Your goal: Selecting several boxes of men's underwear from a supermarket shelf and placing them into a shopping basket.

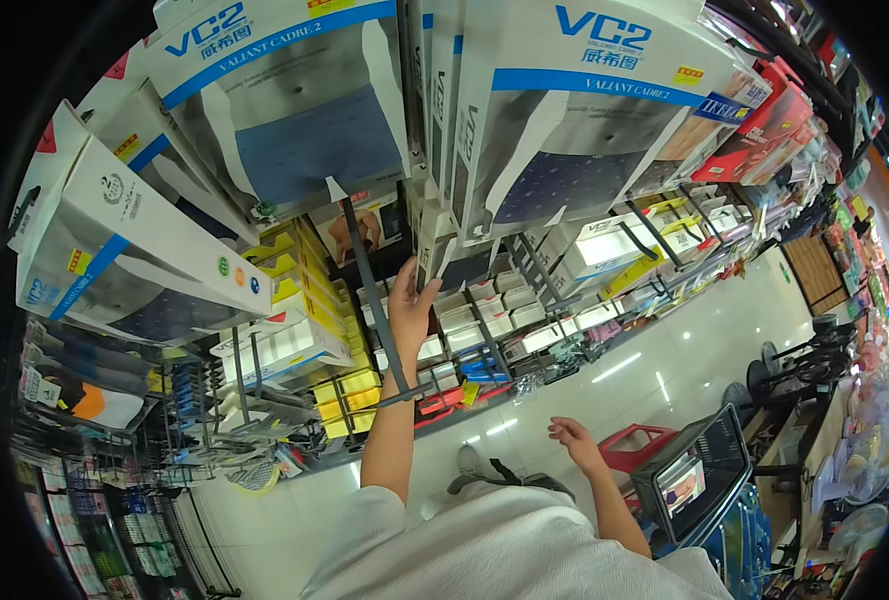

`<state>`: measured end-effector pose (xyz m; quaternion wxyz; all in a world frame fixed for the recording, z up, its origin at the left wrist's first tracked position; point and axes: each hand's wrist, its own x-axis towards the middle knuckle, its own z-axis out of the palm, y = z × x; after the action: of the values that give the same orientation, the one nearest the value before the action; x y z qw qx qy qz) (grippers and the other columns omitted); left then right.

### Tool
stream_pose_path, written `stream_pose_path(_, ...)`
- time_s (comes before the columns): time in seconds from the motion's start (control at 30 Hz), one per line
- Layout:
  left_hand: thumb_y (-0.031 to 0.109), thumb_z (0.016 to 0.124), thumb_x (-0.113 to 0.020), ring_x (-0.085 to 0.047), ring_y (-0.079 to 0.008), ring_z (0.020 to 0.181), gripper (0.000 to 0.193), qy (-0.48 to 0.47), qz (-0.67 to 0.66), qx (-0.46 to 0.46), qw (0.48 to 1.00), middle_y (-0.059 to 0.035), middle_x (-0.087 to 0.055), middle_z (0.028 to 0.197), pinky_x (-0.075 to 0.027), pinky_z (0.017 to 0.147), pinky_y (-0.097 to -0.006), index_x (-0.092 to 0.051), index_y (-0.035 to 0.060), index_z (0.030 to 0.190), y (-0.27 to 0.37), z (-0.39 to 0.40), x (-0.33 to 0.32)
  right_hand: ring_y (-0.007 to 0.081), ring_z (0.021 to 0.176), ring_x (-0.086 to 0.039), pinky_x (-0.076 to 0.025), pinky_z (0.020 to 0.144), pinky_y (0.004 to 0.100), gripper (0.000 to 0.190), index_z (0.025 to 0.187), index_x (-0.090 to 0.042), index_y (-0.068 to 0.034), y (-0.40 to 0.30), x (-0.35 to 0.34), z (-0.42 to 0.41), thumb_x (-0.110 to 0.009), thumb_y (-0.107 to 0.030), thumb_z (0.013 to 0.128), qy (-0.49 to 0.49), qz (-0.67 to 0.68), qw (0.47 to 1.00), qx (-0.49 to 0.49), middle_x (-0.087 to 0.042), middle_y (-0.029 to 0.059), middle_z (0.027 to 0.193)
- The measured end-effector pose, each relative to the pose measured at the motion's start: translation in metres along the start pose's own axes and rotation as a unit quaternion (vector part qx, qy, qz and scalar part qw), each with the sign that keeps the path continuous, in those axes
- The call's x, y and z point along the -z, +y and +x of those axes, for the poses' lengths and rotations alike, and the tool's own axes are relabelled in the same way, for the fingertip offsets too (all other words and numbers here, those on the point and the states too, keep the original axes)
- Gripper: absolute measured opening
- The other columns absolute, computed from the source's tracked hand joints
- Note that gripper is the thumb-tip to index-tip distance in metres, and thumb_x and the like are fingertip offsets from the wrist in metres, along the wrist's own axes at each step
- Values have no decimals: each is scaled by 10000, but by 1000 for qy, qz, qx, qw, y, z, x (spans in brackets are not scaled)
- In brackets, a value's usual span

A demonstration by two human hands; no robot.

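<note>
My left hand (411,304) reaches up into a retail rack, its thumb and fingers at the lower edge of a white underwear box (433,232). Whether the fingers grip that box cannot be told. A dark metal display hook (369,277) passes close beside the hand and across the forearm. Above, large VC2 underwear boxes hang, one at the upper left (317,135) and another at the upper right (572,142). My right hand (573,441) hangs low over the floor, fingers loosely curled, holding nothing visible. It is left of a dark plastic basket (703,465).
A white box (137,247) juts out at the left. Yellow boxes (347,390) and more hooks fill the lower rack. A red plastic stool (636,442) stands by the basket, which contains a box with a picture. Black-based stands (759,379) and fans line the right side.
</note>
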<state>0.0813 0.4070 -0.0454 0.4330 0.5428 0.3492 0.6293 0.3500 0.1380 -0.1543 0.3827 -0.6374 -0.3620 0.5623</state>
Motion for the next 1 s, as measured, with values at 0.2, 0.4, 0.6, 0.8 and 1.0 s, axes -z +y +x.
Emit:
stream_pose_path(0.2, 136, 853, -570, -511, -142, 984, 467, 1, 11, 25, 1000, -101, -519, 1146, -404, 828, -244, -390, -11, 1258, 12, 17, 27, 174, 919, -567, -406, 829, 284, 324, 1152, -509, -19, 6, -9, 9, -501, -205, 886, -18, -4, 1000, 16, -584, 88, 1017)
stream_pose_path(0.4, 100, 865, -531, -463, -166, 1068, 443, -57, 76, 1, 995, -102, -487, 1187, -344, 907, -271, -382, -2, 1269, 20, -2, 43, 163, 908, -570, -408, 807, 275, 293, 1143, -518, -37, -8, -10, 0, -484, -169, 884, 3, -1, 1000, 10, -587, 81, 1009)
stream_pose_path(0.6, 64, 851, -472, -409, -192, 1162, 469, -27, -60, 60, 996, -125, -430, 1254, -274, 1000, -305, -326, -57, 1280, 31, -63, 1, 157, 911, -568, -408, 804, 269, 285, 1138, -518, -35, -9, 3, -4, -479, -159, 884, -8, 3, 1000, 11, -587, 79, 1005)
stream_pose_path(0.8, 33, 863, -431, -360, -183, 1195, 481, 9, -141, 90, 986, -115, -376, 1297, -240, 1013, -299, -267, -32, 1310, 49, -97, -29, 160, 931, -558, -422, 837, 270, 277, 1139, -509, -14, -13, 11, -8, -472, -140, 895, -33, 15, 999, 41, -584, 85, 1004)
stream_pose_path(1.0, 83, 875, -456, -395, -186, 1169, 486, 56, -125, 96, 986, -106, -401, 1276, -282, 992, -312, -270, -19, 1313, 61, -150, -41, 146, 918, -554, -442, 827, 265, 265, 1121, -524, -11, -19, 27, -22, -495, -121, 882, -63, 5, 997, 44, -587, 83, 981)
